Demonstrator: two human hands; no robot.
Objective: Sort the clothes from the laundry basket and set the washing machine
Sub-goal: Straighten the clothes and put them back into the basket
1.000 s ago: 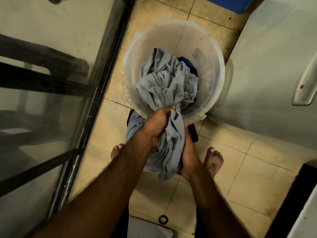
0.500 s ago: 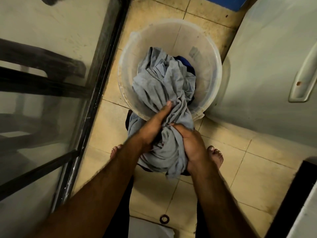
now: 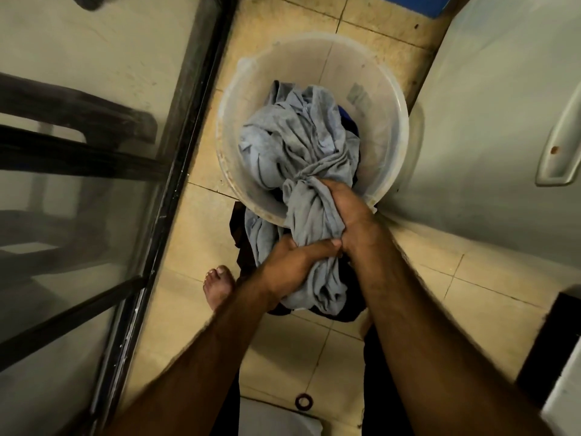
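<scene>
Both hands are on the cloth here. The right hand (image 3: 345,209) is clamped round a twisted bunch of the crumpled grey-blue cotton garment (image 3: 298,143), fingers curled over the fabric right at the near rim of the round translucent white plastic bucket (image 3: 382,86). Just beneath it, up against its wrist, the left hand (image 3: 292,262) grips the lower part of the same garment, fingers wrapped round the fold.

Where's the garment? Most of it is heaped inside the bucket, beyond the right hand. It spills over the near rim between the two hands, and a loose tail hangs below the left hand. Beyond the right hand, at the heap's right edge, a sliver of dark blue cloth (image 3: 349,121) peeks out inside the bucket. Under both hands, behind the grey fabric, hangs a dark garment (image 3: 239,243).

Left of the left forearm, a bare foot (image 3: 218,286) stands on the beige tiled floor (image 3: 195,234). Further left runs a glass door with a dark metal frame (image 3: 176,158). Out to the right of the right hand stands a white appliance panel (image 3: 490,114) with a pale moulded handle (image 3: 562,143). Between the forearms, close to the person, a small dark ring (image 3: 303,402) lies on the tiles.
</scene>
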